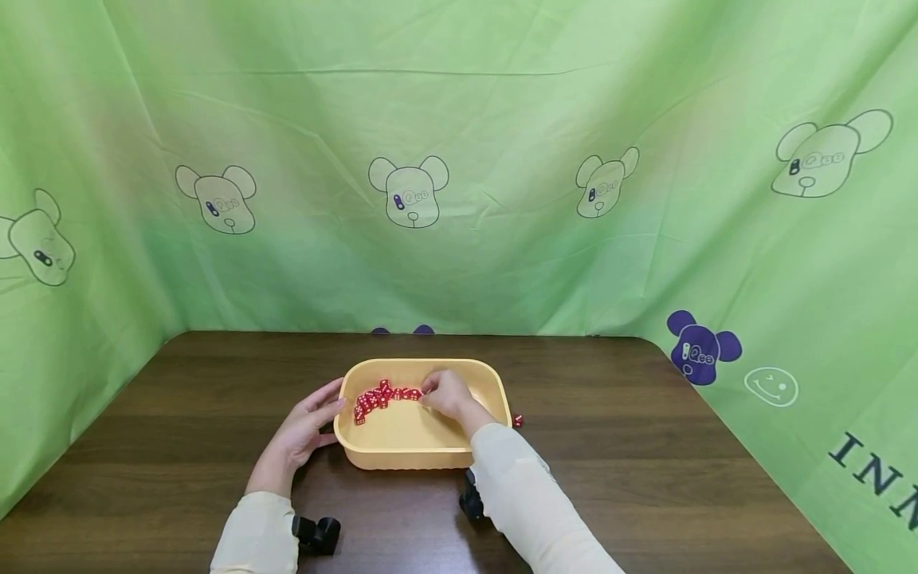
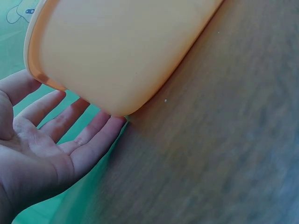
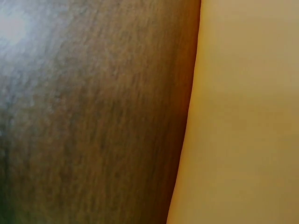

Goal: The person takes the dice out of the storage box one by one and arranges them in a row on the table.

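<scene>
A yellow plastic bin stands on the table, with red dice clustered on the left of its floor and a short row running right from them. My left hand touches the bin's left end; the left wrist view shows its fingers fairly straight against the bin wall. Inside the bin, my right hand has its fingertips pinched on a red die at the row's right end, mostly covered by them. Only the bin's outer wall and the tabletop appear in the right wrist view.
One or two red dice lie on the wooden table just outside the bin's right end. A green printed cloth hangs behind the table and along both sides. Black wrist cameras sit below the sleeves.
</scene>
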{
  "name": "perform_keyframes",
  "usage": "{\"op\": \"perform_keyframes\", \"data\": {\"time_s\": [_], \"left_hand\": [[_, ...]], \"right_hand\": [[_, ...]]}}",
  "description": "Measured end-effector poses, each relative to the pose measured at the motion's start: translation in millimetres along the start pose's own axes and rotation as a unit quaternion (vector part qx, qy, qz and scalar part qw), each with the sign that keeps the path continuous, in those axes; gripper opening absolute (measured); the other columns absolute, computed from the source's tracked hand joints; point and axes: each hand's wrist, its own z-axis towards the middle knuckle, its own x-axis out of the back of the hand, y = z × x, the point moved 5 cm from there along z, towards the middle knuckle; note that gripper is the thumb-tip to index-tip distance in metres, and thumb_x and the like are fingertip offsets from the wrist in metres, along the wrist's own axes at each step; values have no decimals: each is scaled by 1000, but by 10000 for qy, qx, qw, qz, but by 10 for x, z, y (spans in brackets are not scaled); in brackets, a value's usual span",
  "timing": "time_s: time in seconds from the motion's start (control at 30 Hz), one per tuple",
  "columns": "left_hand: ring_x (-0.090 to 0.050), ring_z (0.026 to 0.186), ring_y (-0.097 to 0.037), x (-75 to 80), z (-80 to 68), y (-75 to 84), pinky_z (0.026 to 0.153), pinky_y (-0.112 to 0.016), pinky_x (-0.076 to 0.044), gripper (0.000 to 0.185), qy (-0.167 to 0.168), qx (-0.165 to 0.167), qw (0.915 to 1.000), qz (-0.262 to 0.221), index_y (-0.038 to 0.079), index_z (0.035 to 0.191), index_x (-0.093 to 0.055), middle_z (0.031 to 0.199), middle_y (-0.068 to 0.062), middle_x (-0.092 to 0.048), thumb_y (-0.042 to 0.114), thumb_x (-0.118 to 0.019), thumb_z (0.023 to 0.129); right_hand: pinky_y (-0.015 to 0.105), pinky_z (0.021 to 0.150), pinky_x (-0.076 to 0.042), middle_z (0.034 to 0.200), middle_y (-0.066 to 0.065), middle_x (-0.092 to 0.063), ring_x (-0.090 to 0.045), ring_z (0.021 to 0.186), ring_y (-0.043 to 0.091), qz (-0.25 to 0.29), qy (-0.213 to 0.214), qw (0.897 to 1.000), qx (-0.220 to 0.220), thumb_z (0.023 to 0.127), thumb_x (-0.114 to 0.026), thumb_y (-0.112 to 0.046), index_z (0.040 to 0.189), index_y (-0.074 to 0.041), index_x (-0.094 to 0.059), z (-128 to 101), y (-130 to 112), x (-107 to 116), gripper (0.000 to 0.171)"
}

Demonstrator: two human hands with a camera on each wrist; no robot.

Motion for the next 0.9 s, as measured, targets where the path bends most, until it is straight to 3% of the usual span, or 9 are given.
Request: {"op": "perform_keyframes", "data": {"time_s": [0.07, 0.17, 0.47, 0.9], "left_hand": [[-37, 111, -31, 7, -1, -2, 74, -44, -43, 52, 36, 2, 10000, -2, 9, 135, -29, 133, -17, -29, 12, -49, 87], [-38, 110, -31, 13, -8, -1, 74, -43, -44, 52, 68, 4, 10000, 18, 9, 135, -29, 132, -17, -30, 13, -49, 87], [-39, 109, -31, 0, -5, -12, 73, -42, -44, 51, 137, 22, 9999, -38, 9, 134, -31, 131, -17, -32, 12, -50, 87], [-36, 112, -32, 4, -5, -10, 74, -43, -43, 50, 127, 22, 9999, -59, 10, 134, -32, 132, -16, -31, 11, -49, 87]], "right_hand": [[29, 66, -40, 74, 5, -57, -50, 70, 18, -21, -45, 10000, -40, 67, -68, -3, 77, 0, -64, -196, -263, 136, 11], [27, 67, -39, 74, 4, -56, -49, 70, 16, -61, -92, 9999, -20, 70, -67, -2, 79, 1, -63, -328, -430, 224, 11], [28, 67, -39, 72, 1, -54, -48, 70, 16, -157, -165, 9996, -175, 69, -67, -3, 74, -3, -62, -327, -426, 228, 7], [28, 70, -40, 72, 0, -56, -49, 72, 16, -386, -133, 9992, -17, 69, -66, -2, 73, -4, -63, -333, -458, 243, 5]]}}
